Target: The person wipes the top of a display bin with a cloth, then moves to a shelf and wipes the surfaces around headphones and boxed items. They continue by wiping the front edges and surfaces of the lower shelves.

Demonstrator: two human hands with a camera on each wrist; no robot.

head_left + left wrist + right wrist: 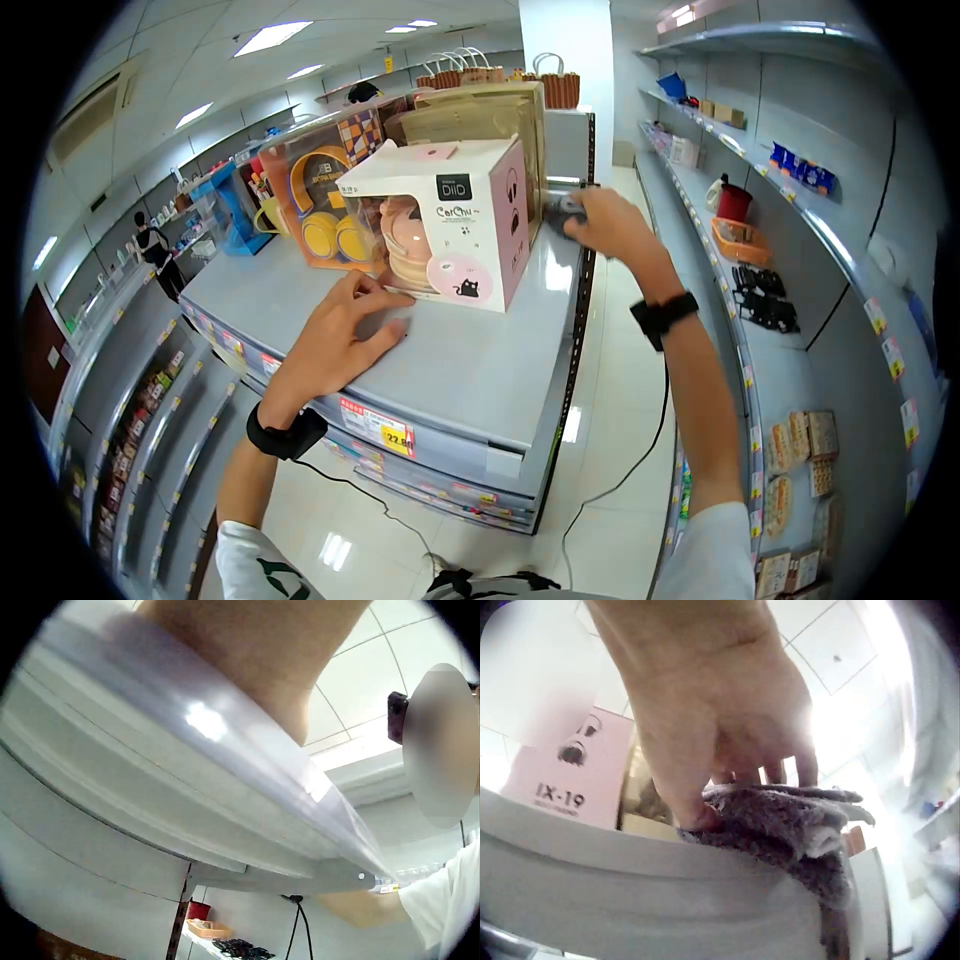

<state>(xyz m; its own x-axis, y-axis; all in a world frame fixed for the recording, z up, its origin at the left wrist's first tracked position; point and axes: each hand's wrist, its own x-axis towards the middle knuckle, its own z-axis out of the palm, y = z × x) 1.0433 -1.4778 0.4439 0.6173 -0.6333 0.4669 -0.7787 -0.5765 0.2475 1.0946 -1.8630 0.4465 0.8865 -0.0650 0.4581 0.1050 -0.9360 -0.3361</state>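
Observation:
On the shelf top, my right hand point(612, 222) grips a bunched grey cloth point(780, 825) at the right edge, beside the boxes. In the right wrist view the thumb and fingers press into its folds, and part of it droops over the edge. My left hand point(335, 335) rests near the front edge of the shelf top point(460, 370), holding nothing, its fingertips close to the bottom of a white and pink headphone box point(475, 215). The left wrist view shows mostly the shelf's underside and a forearm; the left fingers are hidden there.
Behind the white box stand a headphone box with yellow ear cups point(335, 235) and a tall gold box point(480, 115). A blue package point(235, 215) is farther left. Shelves point(760, 200) line the right aisle. Wrist-camera cables point(640, 460) hang down. Another person point(152, 245) stands far left.

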